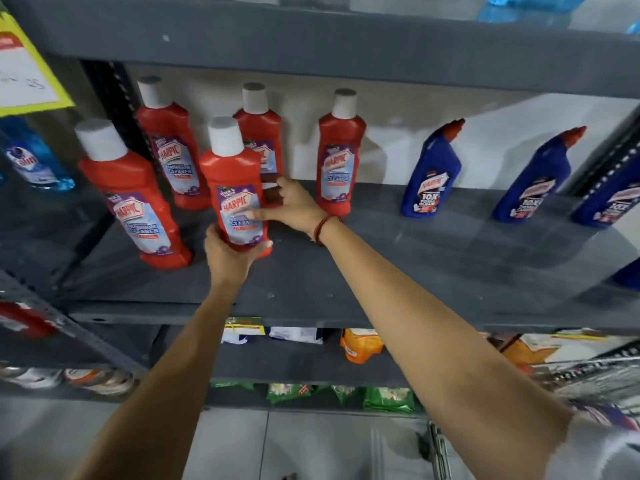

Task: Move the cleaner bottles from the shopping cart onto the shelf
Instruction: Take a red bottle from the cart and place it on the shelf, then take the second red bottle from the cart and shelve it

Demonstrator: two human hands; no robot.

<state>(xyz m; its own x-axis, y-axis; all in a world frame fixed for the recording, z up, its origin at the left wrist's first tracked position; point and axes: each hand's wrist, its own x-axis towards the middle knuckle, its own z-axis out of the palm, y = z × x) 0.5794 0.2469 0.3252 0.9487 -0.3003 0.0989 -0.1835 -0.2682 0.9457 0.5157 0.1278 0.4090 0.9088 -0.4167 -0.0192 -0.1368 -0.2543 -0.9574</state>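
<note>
A red cleaner bottle (232,181) with a white cap stands upright near the front of the grey shelf (398,258). My left hand (228,254) cups its base from below. My right hand (291,206) rests against its right side, thumb across the label. Around it stand several more red bottles: one at front left (131,199), one behind it (169,147), one right behind the held bottle (261,133) and one to the right (341,157). Three blue cleaner bottles (433,174) stand farther right. The wire shopping cart (595,375) shows at the lower right edge.
A yellow price tag (24,71) hangs at the upper left. A light blue bottle (31,157) stands in the neighbouring bay to the left. Lower shelves hold packets (388,398) and an orange pouch (362,346). Bare shelf lies between the red and blue bottles.
</note>
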